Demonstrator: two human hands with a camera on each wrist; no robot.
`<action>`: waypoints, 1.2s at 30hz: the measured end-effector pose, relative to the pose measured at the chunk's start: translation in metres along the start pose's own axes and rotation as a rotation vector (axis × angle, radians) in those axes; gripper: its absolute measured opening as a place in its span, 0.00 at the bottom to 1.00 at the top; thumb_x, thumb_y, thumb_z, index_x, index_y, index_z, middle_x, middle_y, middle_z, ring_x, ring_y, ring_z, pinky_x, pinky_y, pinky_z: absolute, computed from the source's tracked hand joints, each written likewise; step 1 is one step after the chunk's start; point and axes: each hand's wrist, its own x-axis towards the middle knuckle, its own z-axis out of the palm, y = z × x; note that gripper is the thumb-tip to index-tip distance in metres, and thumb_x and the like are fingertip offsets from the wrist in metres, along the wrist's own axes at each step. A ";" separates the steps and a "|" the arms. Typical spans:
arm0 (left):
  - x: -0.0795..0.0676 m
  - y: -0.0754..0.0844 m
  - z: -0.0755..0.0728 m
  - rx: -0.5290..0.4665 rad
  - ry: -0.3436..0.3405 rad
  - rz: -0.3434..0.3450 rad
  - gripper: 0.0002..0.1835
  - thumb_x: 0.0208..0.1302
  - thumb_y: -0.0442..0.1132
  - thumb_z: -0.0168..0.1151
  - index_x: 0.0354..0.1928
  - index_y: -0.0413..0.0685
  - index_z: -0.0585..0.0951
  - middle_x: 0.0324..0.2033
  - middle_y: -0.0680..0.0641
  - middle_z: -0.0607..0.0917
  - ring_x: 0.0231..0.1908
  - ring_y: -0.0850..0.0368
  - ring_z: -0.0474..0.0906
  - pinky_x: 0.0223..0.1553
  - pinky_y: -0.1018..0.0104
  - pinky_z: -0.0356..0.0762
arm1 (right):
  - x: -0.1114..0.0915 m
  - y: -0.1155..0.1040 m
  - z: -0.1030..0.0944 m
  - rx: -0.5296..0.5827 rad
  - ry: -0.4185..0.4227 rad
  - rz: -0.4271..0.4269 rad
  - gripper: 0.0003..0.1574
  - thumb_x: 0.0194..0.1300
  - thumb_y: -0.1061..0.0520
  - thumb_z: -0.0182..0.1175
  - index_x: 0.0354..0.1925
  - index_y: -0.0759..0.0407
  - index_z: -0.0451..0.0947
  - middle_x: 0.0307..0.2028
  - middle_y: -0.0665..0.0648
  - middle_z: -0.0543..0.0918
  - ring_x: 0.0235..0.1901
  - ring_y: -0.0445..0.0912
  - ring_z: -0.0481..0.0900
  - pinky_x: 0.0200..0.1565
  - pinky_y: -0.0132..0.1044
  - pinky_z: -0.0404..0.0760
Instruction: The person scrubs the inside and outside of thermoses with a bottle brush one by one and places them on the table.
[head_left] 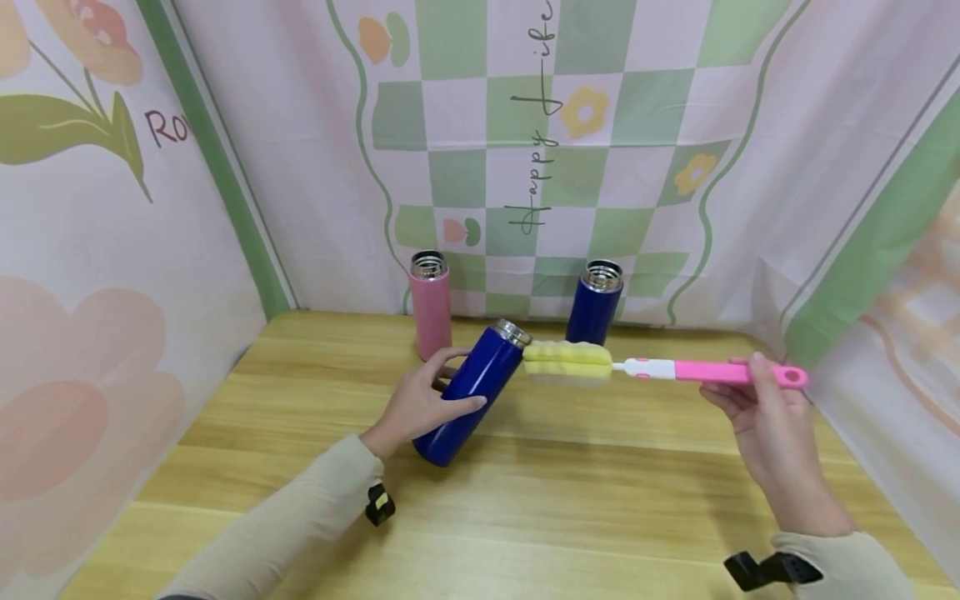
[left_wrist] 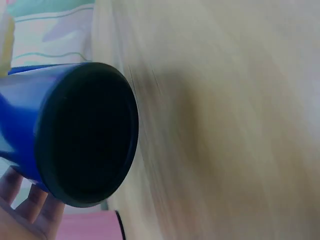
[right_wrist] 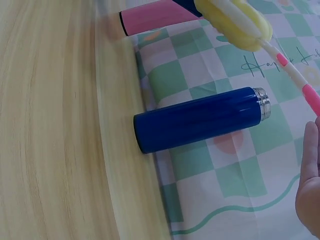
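My left hand [head_left: 420, 407] grips a dark blue bottle [head_left: 480, 375] round its body. The bottle is lidless and tilted, its steel mouth to the upper right. In the left wrist view its black base [left_wrist: 87, 135] faces the camera, off the table. My right hand [head_left: 780, 442] holds a bottle brush by its pink handle [head_left: 712, 372], almost level. The brush's yellow sponge head [head_left: 567, 362] points left, its tip at the bottle's neck and outside the mouth. Whether the tip touches the neck, I cannot tell.
A pink bottle [head_left: 431, 312] and a second dark blue bottle [head_left: 595, 308], both lidless, stand upright at the back of the wooden table [head_left: 525, 517]. Behind them hangs a green-checked cloth [head_left: 517, 175]. Printed cloths also hang at both sides.
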 end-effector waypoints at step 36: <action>0.002 0.001 0.014 -0.692 0.040 -0.316 0.37 0.65 0.56 0.66 0.72 0.62 0.62 0.58 0.37 0.79 0.53 0.42 0.81 0.49 0.48 0.81 | -0.007 0.018 0.012 -0.087 -0.261 0.038 0.20 0.78 0.71 0.37 0.48 0.75 0.78 0.42 0.67 0.85 0.42 0.54 0.87 0.47 0.43 0.81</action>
